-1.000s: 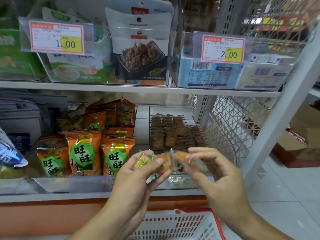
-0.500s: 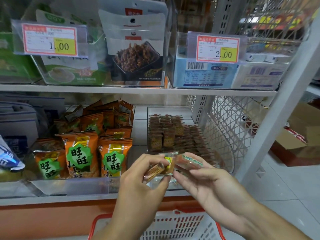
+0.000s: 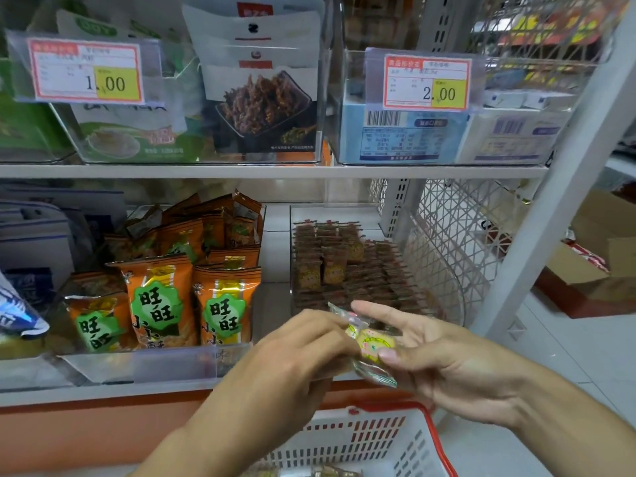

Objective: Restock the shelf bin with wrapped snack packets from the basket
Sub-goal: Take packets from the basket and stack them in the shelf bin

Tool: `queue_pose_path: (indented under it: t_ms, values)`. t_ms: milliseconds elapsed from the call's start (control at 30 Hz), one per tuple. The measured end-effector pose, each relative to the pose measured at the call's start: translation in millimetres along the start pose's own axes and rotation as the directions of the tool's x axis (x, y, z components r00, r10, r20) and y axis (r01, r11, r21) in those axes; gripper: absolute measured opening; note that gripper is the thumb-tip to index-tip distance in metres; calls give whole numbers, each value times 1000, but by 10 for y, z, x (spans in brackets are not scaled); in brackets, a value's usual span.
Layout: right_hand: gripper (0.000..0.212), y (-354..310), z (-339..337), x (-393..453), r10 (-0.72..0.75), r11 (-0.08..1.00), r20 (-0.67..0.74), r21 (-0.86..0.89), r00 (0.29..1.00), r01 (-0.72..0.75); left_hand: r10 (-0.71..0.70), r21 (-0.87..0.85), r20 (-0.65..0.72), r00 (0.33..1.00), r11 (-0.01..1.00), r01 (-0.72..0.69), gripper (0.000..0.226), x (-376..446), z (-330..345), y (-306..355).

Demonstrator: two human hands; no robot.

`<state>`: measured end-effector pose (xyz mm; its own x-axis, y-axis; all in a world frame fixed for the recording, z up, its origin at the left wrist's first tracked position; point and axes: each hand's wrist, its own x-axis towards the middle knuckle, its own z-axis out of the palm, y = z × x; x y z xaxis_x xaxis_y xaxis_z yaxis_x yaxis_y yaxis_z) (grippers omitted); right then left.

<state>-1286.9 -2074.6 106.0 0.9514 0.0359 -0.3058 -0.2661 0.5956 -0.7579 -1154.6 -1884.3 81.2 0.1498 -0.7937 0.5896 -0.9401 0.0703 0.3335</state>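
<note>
Standing before a white metal shop shelf (image 3: 275,172) with an orange base panel, the person faces two stocked tiers, with a pale tiled floor (image 3: 568,346) to the right and cardboard boxes (image 3: 605,249) lying on it beyond the white upright post (image 3: 564,187). On the upper tier sit clear bins of bagged goods behind two price tags, one reading 1.00 (image 3: 86,72) and one reading 2.00 (image 3: 426,83). On the lower tier, orange snack bags (image 3: 161,304) fill a clear bin at the left; beside it, the shelf bin (image 3: 344,215), also clear, holds rows of small brown wrapped snack packets (image 3: 344,270), backed by a white lattice side panel (image 3: 457,232). Both hands are raised directly in front of this bin and hide its front edge. The left hand (image 3: 299,356) has its fingers curled and pinches the near side of a small clear-wrapped packet (image 3: 373,342) with a yellow printed face. The right hand (image 3: 444,359) holds the same packet from the other side, thumb pressed on its face and fingers extended above it. How many packets are held cannot be told. Below the hands, the white basket (image 3: 364,438) with a red rim stands in front of the shelf, with a few packets showing at its bottom edge.
</note>
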Motion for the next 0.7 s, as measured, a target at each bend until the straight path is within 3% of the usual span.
queue_pose_path:
  t_ms: [133, 200, 300, 400, 467, 533, 600, 633, 700]
  values:
    - [72, 24, -18, 27, 12, 1000, 17, 21, 1000, -12, -73, -100, 20, 997, 992, 75, 39, -28, -39, 9]
    - [68, 57, -7, 46, 18, 1000, 20, 24, 1000, -19, -194, -221, -40, 980, 958, 181, 41, -52, -27, 68]
    - [58, 65, 32, 55, 23, 998, 26, -56, 999, -22, -485, -433, -153, 861, 816, 383, 37, -73, 32, 138]
    - [55, 62, 76, 61, 5, 995, -1, -102, 1000, -6, -671, -586, -190, 717, 663, 466, 37, -47, 62, 169]
    - [57, 82, 93, 69, 2, 990, -27, -143, 1000, -6, -784, -736, -94, 614, 470, 487, 36, -3, 71, 164]
    - [56, 103, 97, 75, 4, 983, -52, -181, 999, -13, -868, -921, 105, 486, 99, 377, 27, 53, 87, 156]
    - [53, 110, 97, 65, -9, 975, -66, -220, 998, -6, -869, -947, 316, 382, -263, 183, 30, 106, 99, 143]
    - [51, 112, 94, 59, -22, 973, -72, -231, 997, 5, -852, -923, 384, 355, -370, 109, 35, 119, 97, 140]
    - [49, 116, 92, 44, -66, 963, -95, -268, 993, 38, -823, -886, 447, 351, -461, 49, 44, 117, 90, 131]
